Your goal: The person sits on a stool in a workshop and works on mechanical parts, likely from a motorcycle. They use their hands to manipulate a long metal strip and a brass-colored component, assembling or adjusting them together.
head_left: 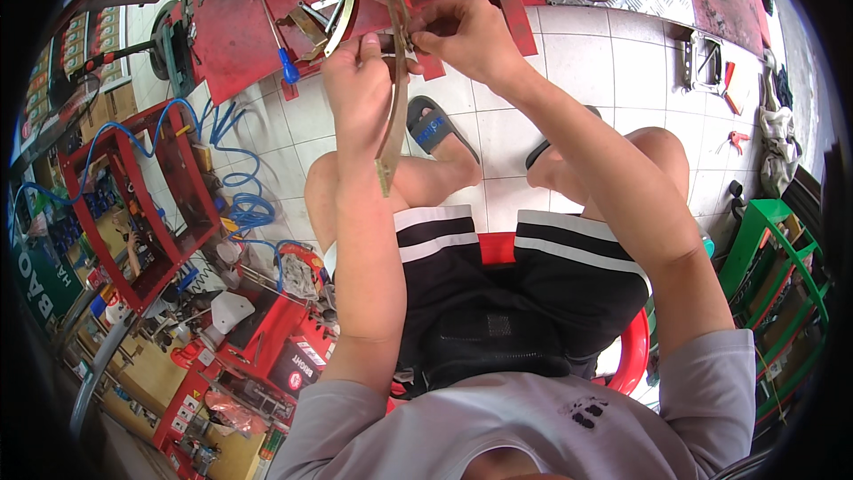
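A long, slightly curved, dull brown metal strip point(396, 111) stands on end in front of me. My left hand point(360, 76) is closed on it near its upper part, with thumb and fingers bent around a dark piece beside it. Against the strip's other side, my right hand point(466, 40) pinches with thumb and forefinger. What lies between those fingertips is too small to make out. Just left of my hands, a blue-handled screwdriver point(288, 68) and loose metal brackets point(306, 33) rest on a red metal platform point(229, 40).
A blue coiled air hose point(253, 211) hangs at the left beside a red metal frame point(209, 206). Crowded tools and red boxes fill the lower left. A green rack point(755, 236) stands at the right. On the tiled floor lie a metal bracket point(708, 62) and a red-handled tool point(736, 140).
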A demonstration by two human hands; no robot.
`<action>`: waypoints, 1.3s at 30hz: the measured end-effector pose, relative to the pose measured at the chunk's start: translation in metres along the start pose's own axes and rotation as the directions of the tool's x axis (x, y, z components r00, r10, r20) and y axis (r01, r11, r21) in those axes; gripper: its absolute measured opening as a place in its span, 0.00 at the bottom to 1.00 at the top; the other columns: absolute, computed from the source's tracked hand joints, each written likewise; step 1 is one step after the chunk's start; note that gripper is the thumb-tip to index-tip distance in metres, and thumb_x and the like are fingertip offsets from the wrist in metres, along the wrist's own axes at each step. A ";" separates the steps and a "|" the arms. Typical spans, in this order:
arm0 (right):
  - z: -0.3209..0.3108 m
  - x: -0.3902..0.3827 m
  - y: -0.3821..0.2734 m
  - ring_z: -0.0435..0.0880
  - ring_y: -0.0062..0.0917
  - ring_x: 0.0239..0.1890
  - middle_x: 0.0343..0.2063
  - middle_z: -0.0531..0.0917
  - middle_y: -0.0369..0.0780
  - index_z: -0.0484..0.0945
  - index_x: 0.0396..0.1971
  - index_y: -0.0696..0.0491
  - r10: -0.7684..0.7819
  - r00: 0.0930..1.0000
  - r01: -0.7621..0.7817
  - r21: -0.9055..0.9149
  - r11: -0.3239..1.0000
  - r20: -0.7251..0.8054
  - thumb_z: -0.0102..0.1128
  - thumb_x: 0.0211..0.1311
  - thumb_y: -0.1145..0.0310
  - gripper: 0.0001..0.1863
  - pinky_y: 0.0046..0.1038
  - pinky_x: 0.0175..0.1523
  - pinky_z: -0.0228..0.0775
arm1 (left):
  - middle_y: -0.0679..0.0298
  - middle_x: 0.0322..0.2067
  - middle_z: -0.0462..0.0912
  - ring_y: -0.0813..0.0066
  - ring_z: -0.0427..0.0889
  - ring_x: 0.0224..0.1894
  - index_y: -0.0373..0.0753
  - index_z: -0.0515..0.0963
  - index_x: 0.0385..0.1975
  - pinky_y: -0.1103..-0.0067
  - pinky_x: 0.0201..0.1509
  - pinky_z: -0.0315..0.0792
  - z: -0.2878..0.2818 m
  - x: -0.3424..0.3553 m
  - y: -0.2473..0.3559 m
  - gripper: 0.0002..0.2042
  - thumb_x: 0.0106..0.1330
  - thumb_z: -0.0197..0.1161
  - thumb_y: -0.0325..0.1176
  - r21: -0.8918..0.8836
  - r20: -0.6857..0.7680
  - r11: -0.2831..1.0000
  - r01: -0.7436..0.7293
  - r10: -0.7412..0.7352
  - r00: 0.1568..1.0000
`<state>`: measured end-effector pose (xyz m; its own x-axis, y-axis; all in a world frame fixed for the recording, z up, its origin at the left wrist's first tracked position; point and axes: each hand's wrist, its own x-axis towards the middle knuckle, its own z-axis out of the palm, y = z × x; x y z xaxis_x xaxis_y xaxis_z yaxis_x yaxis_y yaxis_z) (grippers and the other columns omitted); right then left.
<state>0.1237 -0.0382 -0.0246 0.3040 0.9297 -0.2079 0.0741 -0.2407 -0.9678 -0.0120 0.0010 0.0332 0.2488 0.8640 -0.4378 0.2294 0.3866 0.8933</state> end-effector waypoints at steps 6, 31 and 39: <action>0.007 -0.002 0.014 0.82 0.19 0.20 0.23 0.86 0.38 0.86 0.27 0.56 0.051 0.999 -0.051 0.049 0.997 -0.003 0.65 0.47 0.71 0.07 0.23 0.27 0.77 | 0.58 0.30 0.83 0.76 0.80 0.26 0.26 0.77 0.40 0.80 0.31 0.70 -0.003 0.002 -0.004 0.16 0.76 0.43 0.31 0.061 0.038 0.998 0.034 -0.036 0.999; 0.004 -0.001 0.013 0.84 0.19 0.24 0.26 0.87 0.40 0.86 0.31 0.57 0.030 0.999 -0.028 0.098 0.995 -0.021 0.65 0.49 0.71 0.09 0.22 0.33 0.78 | 0.59 0.24 0.84 0.73 0.83 0.22 0.25 0.80 0.37 0.79 0.26 0.73 0.005 0.007 -0.025 0.15 0.73 0.45 0.26 0.390 -0.036 0.906 -0.163 0.191 0.981; 0.004 -0.006 0.009 0.87 0.22 0.31 0.28 0.87 0.41 0.84 0.34 0.61 0.147 0.989 -0.145 0.148 0.978 -0.003 0.64 0.54 0.75 0.08 0.23 0.37 0.78 | 0.55 0.27 0.84 0.70 0.84 0.24 0.23 0.79 0.37 0.78 0.29 0.77 0.004 0.011 -0.039 0.13 0.70 0.44 0.22 0.412 -0.027 0.889 -0.201 0.233 0.972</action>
<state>0.1184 -0.0447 -0.0324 0.3148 0.8833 -0.3475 -0.1119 -0.3290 -0.9377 -0.0147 -0.0055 -0.0070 0.2700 0.9386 -0.2149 0.5413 0.0366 0.8400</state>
